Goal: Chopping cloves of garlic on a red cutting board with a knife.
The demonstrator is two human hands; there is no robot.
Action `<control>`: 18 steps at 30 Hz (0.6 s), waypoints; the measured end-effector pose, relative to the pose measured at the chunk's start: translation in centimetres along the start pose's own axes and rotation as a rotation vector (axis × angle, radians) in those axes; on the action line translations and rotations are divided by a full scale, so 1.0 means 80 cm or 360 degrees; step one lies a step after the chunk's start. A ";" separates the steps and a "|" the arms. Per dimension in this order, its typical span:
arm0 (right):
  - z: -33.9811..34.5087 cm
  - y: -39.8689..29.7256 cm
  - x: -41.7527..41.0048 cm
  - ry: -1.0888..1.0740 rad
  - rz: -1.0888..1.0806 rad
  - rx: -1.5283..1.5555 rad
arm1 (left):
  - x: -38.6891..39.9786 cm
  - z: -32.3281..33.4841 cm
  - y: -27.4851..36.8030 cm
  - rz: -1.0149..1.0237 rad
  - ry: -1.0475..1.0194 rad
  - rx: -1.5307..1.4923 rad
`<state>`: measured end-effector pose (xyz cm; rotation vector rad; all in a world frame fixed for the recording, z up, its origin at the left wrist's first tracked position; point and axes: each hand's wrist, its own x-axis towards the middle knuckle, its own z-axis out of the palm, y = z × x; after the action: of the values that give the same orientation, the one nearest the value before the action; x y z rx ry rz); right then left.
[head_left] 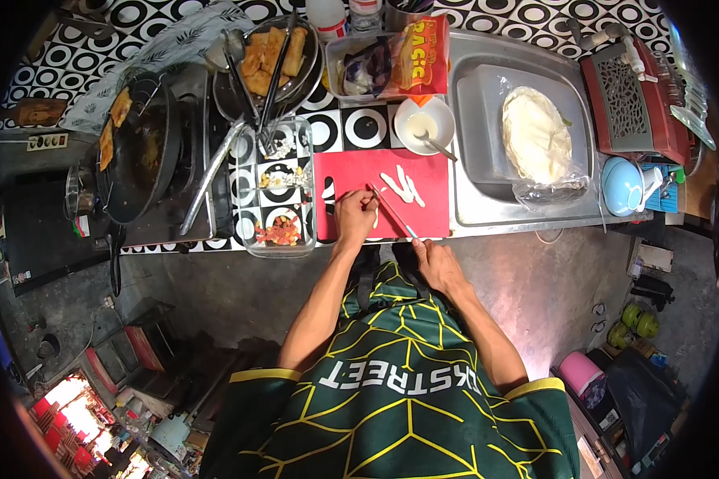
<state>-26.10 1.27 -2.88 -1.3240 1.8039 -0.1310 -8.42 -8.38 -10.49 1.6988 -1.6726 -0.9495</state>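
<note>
On the red cutting board [341,167] my left hand [357,214] rests with bent fingers on a pale piece of food, most of it hidden. My right hand [442,263] grips a knife [392,209] by its handle at the board's front edge, its blade slanting up and left beside my left fingertips. Several pale strips [402,184] lie on the board's right part. Behind the board stands a white bowl [404,123] with a pale liquid and a spoon [436,145]. Left of the board, a glass container [305,245] holds chopped red pieces [279,231] and other small chopped food.
At left, a dark wok [169,173] stands on the stove, fried pieces on its rack. Fried rolls [269,57] and tongs [278,72] lie in a strainer behind. Right, the sink [464,218] holds a tray with wrapped pale sheets [536,135]. Blue bowls [622,185] stand beyond.
</note>
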 end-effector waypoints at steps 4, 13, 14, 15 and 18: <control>-0.002 -0.010 0.001 -0.0069 0.0058 -0.0010 | -0.001 0.001 0.001 -0.0010 0.0018 -0.0008; 0.020 -0.003 0.013 -0.0014 0.0029 -0.0053 | 0.002 0.002 0.000 -0.0034 0.0000 -0.0003; 0.022 -0.004 0.017 0.0011 0.0011 -0.0062 | 0.002 0.002 -0.002 -0.0034 -0.0002 -0.0005; 0.023 -0.005 0.019 0.0038 -0.0007 -0.0070 | 0.002 0.002 -0.003 -0.0061 -0.0013 -0.0026; 0.019 -0.009 0.009 0.0047 0.0023 -0.0069 | -0.001 -0.001 -0.001 -0.0037 0.0001 -0.0025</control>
<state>-24.59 1.01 -3.85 -1.3452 1.8503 -0.1047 -8.31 -8.34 -10.53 1.7117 -1.6442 -0.9701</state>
